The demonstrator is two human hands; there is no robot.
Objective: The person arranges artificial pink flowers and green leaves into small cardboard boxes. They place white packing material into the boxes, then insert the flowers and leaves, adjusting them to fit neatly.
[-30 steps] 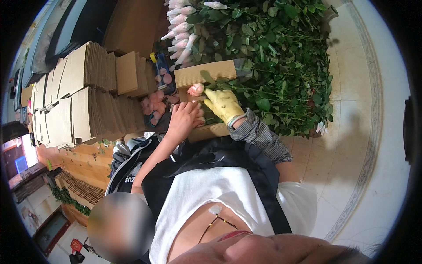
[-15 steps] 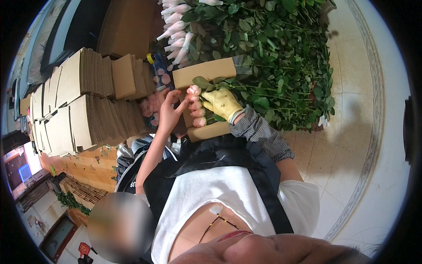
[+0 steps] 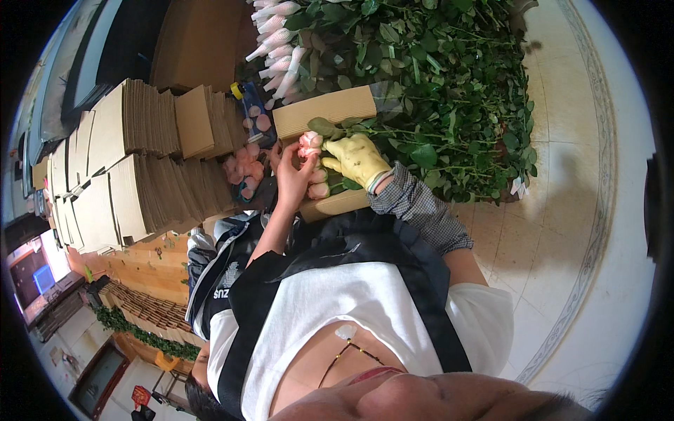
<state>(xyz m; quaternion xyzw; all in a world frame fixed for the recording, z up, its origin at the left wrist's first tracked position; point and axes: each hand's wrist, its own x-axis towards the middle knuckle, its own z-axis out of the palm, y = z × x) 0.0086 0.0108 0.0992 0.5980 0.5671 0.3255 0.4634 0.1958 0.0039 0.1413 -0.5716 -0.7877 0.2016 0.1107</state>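
A short row of pink roses [image 3: 318, 191] lies with the blooms at the left and the leafy stems running right. The row rests between an upper flap of corrugated cardboard [image 3: 326, 112] and a lower one [image 3: 335, 205]. My bare left hand [image 3: 292, 177] has its fingers closed round the upper bloom [image 3: 309, 140] from the left. On the stem side, my right hand [image 3: 357, 161], in a yellow glove, is curled just behind the blooms, with thumb and fingers at the same rose. Its grip on the stem is partly hidden by leaves.
Stacked cardboard sheets [image 3: 151, 119] stand at the left. Loose pink petals [image 3: 244, 167] lie beside them, below a blue tool with a yellow end [image 3: 246, 102]. White-sleeved roses [image 3: 270, 42] and a broad heap of leafy stems [image 3: 449, 105] fill the far side.
My left hand has moved right and slightly down, from the blooms' edge to closing round the upper rose. My right hand has barely shifted. A person behind at lower left has moved.
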